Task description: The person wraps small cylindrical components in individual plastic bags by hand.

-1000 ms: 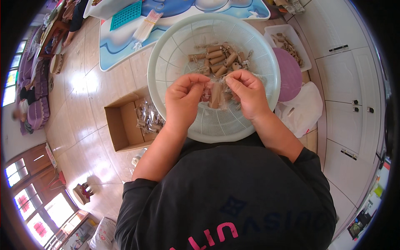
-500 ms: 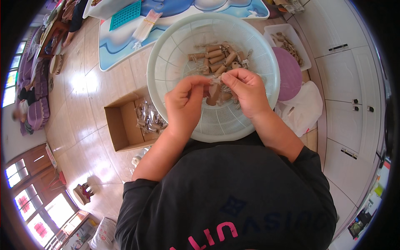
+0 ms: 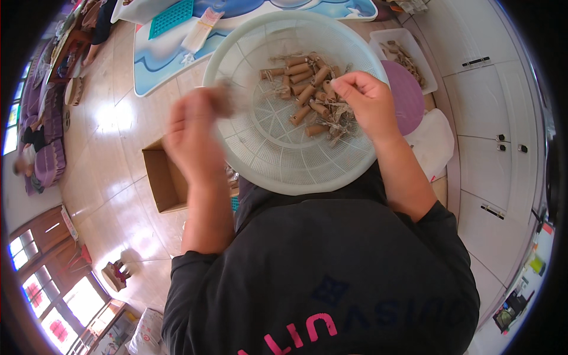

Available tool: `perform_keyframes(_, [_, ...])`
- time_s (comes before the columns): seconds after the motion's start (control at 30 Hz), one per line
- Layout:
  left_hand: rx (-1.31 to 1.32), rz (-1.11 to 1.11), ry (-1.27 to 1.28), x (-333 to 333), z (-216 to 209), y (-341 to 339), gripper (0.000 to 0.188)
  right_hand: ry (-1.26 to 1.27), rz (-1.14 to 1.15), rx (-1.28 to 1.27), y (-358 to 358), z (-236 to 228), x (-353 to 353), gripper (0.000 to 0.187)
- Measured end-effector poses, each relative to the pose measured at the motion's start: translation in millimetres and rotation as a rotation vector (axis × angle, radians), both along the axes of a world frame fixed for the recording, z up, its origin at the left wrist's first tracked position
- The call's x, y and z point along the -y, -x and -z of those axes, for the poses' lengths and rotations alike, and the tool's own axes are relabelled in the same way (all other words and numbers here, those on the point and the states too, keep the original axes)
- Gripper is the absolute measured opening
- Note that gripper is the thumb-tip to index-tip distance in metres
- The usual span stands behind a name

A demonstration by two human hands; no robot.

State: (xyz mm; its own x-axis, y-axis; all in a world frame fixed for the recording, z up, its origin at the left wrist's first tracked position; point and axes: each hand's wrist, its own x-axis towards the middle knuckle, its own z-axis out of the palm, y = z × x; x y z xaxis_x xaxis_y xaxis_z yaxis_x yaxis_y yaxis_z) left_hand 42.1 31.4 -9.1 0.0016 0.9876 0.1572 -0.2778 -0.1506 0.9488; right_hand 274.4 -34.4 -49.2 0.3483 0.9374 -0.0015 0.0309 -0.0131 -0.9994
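Head view, left hand: your left hand (image 3: 192,133) hangs over the nine o'clock rim of the basket, blurred by motion. Its fingers curl around a small brownish piece (image 3: 222,94) at the fingertips; the blur hides how tight the grip is, so you cannot tell more than that it is closed about that piece.

Head view, right hand: your right hand (image 3: 364,100) sits over the two o'clock part of the basket. Thumb and forefinger are pinched together on a thin straw-coloured fibre; the other fingers are folded loosely.

Head view, basket: the pale round plastic basket (image 3: 266,171) rests on your lap, its slotted floor showing bare at six o'clock.

Head view, contents: short tan cylindrical pieces (image 3: 305,89) lie heaped in the upper half of the basket, from twelve to three o'clock, tangled with dry fibres just beneath your right hand.

Head view, surroundings: an open cardboard box (image 3: 163,177) stands on the wooden floor at eight o'clock of the basket, just beside your left forearm. A white tray (image 3: 384,44) holding more tan pieces lies at one o'clock, and a purple round lid (image 3: 408,97) touches the basket's three o'clock edge.
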Motion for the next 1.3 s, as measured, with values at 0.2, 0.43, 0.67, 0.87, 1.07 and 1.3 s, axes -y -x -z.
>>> perform_keyframes(0.2, [-0.087, -0.507, 0.173, -50.2, 55.4, 112.2, 0.013, 0.346, -0.259, 0.709, 4.4, -3.4, 6.4, 0.016])
perform_keyframes(0.43, [-0.214, -0.514, 0.443, -26.0, 170.0, 169.1, 0.023, 0.308, -0.032, 0.835, -13.6, -5.3, -2.7, 0.016])
perform_keyframes(0.67, [-0.251, -0.465, 0.096, -32.0, 52.5, 72.7, 0.023, 0.495, -0.200, 0.849, -22.3, -13.4, 11.2, 0.020])
perform_keyframes(0.87, [-0.316, -0.012, -0.298, -1.5, 3.2, -4.9, 0.022, 0.454, -0.131, 0.730, -29.6, -9.4, 11.7, 0.024])
perform_keyframes(1.07, [-0.424, 0.207, -0.354, 2.0, 3.7, -51.9, 0.014, 0.185, -0.279, 1.168, -6.7, 6.8, -5.9, 0.021])
perform_keyframes(1.3, [-0.390, 0.213, -0.208, -2.4, 18.5, -51.7, 0.011, 0.231, -0.147, 0.701, -21.6, 6.5, -31.7, 0.021])
